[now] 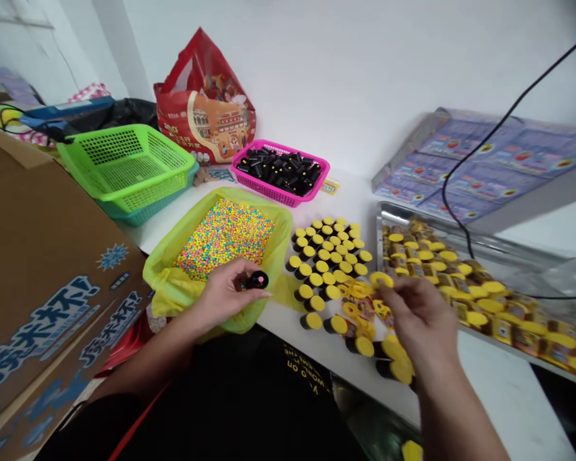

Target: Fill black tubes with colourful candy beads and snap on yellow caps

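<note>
A person's left hand [225,296] closes its grip on a short black cylindrical tube [258,280] with a pink spot on its end, just above a plastic basket lined with a yellow bag [170,278]. The right hand [420,314] pinches a round yellow plastic cap [381,280] in a closed grip, over a white tabletop [499,384]. Just beside the cap, black tubes with yellow caps [329,266] stand upright in a cluster, others lying on their sides nearer the person. The lined basket holds a heap of multicoloured candy beads [223,238]. At right, a metal tray [475,294] carries labelled yellow-capped tubes. A brown cardboard box [43,256] printed in blue stands at left. Farther off sit a pink plastic basket [281,173] of black tubes, stacked green plastic baskets [125,166], a red printed bag [204,105] and purple printed cardboard sheets [484,166].
</note>
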A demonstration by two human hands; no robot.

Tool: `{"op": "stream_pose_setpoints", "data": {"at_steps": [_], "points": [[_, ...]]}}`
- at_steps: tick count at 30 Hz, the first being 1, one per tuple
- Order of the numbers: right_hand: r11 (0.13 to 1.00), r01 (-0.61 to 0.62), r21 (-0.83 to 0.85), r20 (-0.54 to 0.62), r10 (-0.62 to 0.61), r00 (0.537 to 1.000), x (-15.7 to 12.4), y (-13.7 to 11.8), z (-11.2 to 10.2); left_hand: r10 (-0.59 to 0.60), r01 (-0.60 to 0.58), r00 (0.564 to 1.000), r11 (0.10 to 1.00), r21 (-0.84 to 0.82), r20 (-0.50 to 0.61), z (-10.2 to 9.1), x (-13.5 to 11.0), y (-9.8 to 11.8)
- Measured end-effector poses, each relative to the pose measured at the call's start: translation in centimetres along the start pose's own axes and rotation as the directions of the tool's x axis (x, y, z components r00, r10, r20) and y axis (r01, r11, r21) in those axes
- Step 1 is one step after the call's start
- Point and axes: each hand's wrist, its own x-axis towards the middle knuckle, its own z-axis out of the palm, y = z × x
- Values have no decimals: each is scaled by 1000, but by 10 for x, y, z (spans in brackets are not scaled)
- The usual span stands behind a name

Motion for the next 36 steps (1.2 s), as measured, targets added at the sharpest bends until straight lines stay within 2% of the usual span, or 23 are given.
{"op": "stream_pose_setpoints", "data": {"at_steps": [1, 2, 3, 5, 7, 8, 9, 13, 18, 21, 24, 27, 31, 36], "points": [[991, -28, 135, 70, 18, 997, -5, -18, 14, -4, 4, 1000, 1000, 6, 3, 1, 0, 1], [966, -61, 253, 188, 13, 982, -9, -37, 29, -6, 6, 1000, 1000, 13, 3, 1, 0, 1], [931, -113, 346, 335, -10, 942, -13, -54, 45, -7, 7, 1000, 1000, 16, 2, 2, 1, 1], [872, -258, 416, 613, -59, 788, -18, -82, 76, -4, 4, 1000, 1000, 19, 0, 1, 0, 1], [842, -349, 411, 760, -106, 641, -20, -98, 103, 6, -5, 1000, 1000, 29, -24, -2, -1, -1], [837, -368, 405, 788, -115, 605, -20, -103, 115, 10, -8, 999, 999, 38, -47, -3, -1, -2], [836, -371, 405, 794, -120, 596, -19, -105, 125, 9, -6, 998, 999, 48, -66, -5, -1, -3], [854, -283, 436, 724, -146, 674, -17, -107, 149, -56, 55, 991, 998, -14, -119, -11, -1, -7], [872, -217, 439, 678, -163, 717, -20, -107, 159, -178, 157, 977, 975, -159, -122, -13, 3, -8], [883, -174, 436, 639, -167, 751, -23, -106, 161, -168, 147, 973, 980, -134, -161, -12, 4, -6], [867, -205, 454, 616, -139, 776, -26, -107, 162, -121, 111, 972, 992, -58, -204, -10, 4, -4], [862, -218, 458, 601, -119, 790, -29, -109, 161, -121, 115, 970, 993, -39, -213, -9, 4, -5], [888, -199, 415, 612, -110, 783, -32, -114, 158, -134, 119, 964, 990, -76, -228, -9, 3, -6], [871, -322, 372, 735, -65, 675, -33, -116, 160, -145, 115, 962, 984, -140, -233, -9, 1, -4]]}}
